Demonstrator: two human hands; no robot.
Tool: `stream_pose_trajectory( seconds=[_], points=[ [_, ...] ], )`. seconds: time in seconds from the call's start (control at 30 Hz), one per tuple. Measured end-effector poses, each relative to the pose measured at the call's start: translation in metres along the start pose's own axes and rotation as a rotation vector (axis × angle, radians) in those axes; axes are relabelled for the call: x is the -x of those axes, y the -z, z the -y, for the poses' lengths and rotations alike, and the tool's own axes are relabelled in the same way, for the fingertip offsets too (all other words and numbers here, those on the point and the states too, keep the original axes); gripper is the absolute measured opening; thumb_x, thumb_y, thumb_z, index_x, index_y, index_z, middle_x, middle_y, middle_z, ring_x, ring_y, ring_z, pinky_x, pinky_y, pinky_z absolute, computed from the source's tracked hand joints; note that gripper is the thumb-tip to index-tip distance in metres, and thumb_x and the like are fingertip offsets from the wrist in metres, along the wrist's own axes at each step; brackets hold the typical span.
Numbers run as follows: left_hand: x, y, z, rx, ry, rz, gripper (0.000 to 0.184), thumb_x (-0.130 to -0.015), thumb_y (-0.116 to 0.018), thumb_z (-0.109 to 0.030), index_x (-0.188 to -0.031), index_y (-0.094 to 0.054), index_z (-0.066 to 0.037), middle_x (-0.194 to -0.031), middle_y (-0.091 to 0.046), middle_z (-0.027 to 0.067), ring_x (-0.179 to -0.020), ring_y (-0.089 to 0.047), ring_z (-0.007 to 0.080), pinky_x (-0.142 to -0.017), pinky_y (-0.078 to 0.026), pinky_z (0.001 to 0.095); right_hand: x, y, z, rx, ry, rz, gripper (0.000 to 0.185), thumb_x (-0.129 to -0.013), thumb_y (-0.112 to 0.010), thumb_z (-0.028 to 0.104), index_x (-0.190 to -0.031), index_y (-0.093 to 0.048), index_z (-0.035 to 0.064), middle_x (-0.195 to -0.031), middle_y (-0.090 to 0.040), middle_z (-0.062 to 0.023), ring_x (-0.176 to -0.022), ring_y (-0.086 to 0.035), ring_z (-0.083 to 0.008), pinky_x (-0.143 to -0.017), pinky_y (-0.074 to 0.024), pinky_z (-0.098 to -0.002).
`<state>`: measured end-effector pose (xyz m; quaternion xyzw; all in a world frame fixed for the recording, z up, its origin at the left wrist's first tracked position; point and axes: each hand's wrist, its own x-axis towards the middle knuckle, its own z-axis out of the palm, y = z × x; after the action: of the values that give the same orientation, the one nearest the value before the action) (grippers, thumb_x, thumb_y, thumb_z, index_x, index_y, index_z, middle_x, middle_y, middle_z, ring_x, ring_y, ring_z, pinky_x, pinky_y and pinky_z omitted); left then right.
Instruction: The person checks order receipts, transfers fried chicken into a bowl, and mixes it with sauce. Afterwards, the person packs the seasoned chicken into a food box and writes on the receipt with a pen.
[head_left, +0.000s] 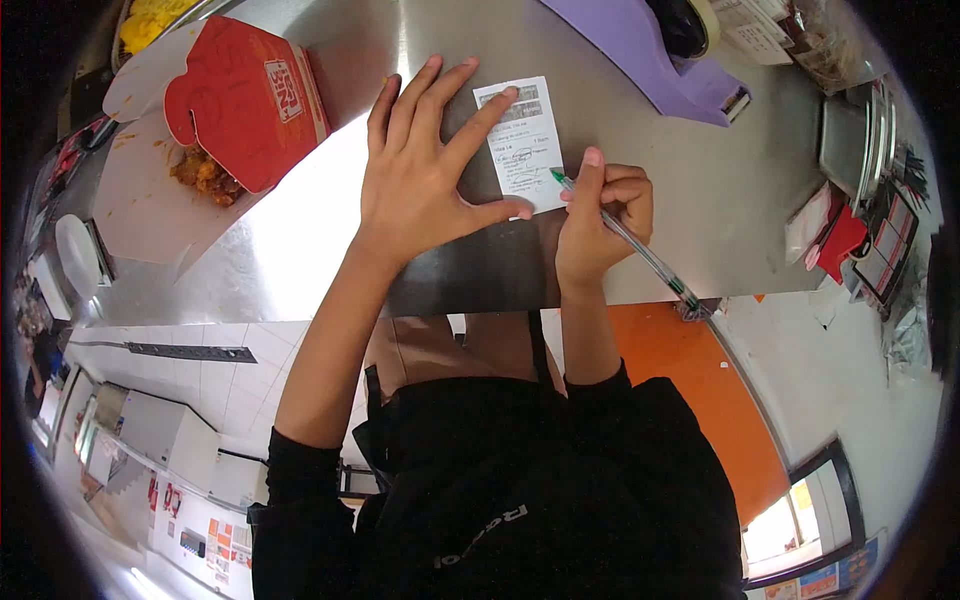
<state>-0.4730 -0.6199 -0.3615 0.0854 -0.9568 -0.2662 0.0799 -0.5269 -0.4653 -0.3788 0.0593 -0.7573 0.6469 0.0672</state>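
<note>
A small printed receipt (522, 135) with handwritten loops lies flat on the steel counter (430, 280). Fingers spread, my left hand (420, 160) rests on the counter, its index fingertip and thumb pressing the receipt's upper and lower parts. My right hand (607, 215) grips a clear pen (650, 257) with a green tip. The tip is at the receipt's right edge; whether it touches the paper I cannot tell. To the left of my hands stands an open red and white takeaway box (245, 105) with browned, fried-looking food (203, 178) inside.
A purple tape dispenser (640, 50) stands at the counter's back, right of the receipt. Stacked trays (858, 145) and red packets (842, 245) crowd the right side. Yellow food (148, 22) sits in a container at the far upper left.
</note>
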Motion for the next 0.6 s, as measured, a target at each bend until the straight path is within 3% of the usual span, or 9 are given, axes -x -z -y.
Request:
stream_pose_trajectory(
  seconds=[0.2,0.4,0.5,0.6],
  points=[
    [0.0002,0.0008,-0.0004,-0.001,-0.005,0.001,0.09,-0.048,-0.075,-0.064,-0.126,-0.054,-0.025,-0.137,-0.04,0.0086,-0.131,-0.032,0.0302,-0.109,-0.017,0.0497,0.0003,0.0017,-0.0013,-0.082,-0.024,0.036,0.028,-0.08,-0.068,0.0,-0.07,-0.042,0.0054,-0.075,-0.054,-0.0073,-0.051,-0.05,-0.0037,-0.042,-0.0355,-0.0167],
    [0.0006,0.0006,-0.0004,-0.007,-0.012,-0.004,0.09,-0.049,-0.075,-0.064,-0.126,-0.054,-0.025,-0.137,-0.04,0.0089,-0.131,-0.032,0.0308,-0.109,-0.018,0.0503,-0.0052,0.0025,-0.0066,0.006,0.082,-0.002,0.023,-0.077,-0.07,-0.002,-0.078,-0.049,0.0034,-0.092,-0.049,-0.0097,-0.07,-0.059,-0.0112,-0.055,-0.0474,-0.0216],
    [0.0009,-0.0006,0.0003,-0.008,-0.016,-0.01,0.089,-0.049,-0.075,-0.064,-0.127,-0.054,-0.025,-0.137,-0.041,0.009,-0.131,-0.033,0.0309,-0.109,-0.019,0.0504,-0.0078,-0.003,-0.0019,0.101,0.122,-0.04,0.021,-0.077,-0.069,-0.005,-0.08,-0.05,0.0036,-0.095,-0.048,-0.0102,-0.072,-0.061,-0.0137,-0.058,-0.0491,-0.024],
    [0.001,-0.0005,0.0003,-0.014,-0.015,0.0,0.091,-0.049,-0.073,-0.067,-0.128,-0.052,-0.027,-0.138,-0.039,0.0094,-0.131,-0.031,0.031,-0.109,-0.018,0.0509,-0.0062,-0.0018,-0.0022,-0.078,-0.004,-0.034,0.018,-0.08,-0.066,-0.004,-0.086,-0.051,0.003,-0.091,-0.052,-0.0096,-0.068,-0.061,-0.0134,-0.057,-0.0486,-0.0232]
  ],
)
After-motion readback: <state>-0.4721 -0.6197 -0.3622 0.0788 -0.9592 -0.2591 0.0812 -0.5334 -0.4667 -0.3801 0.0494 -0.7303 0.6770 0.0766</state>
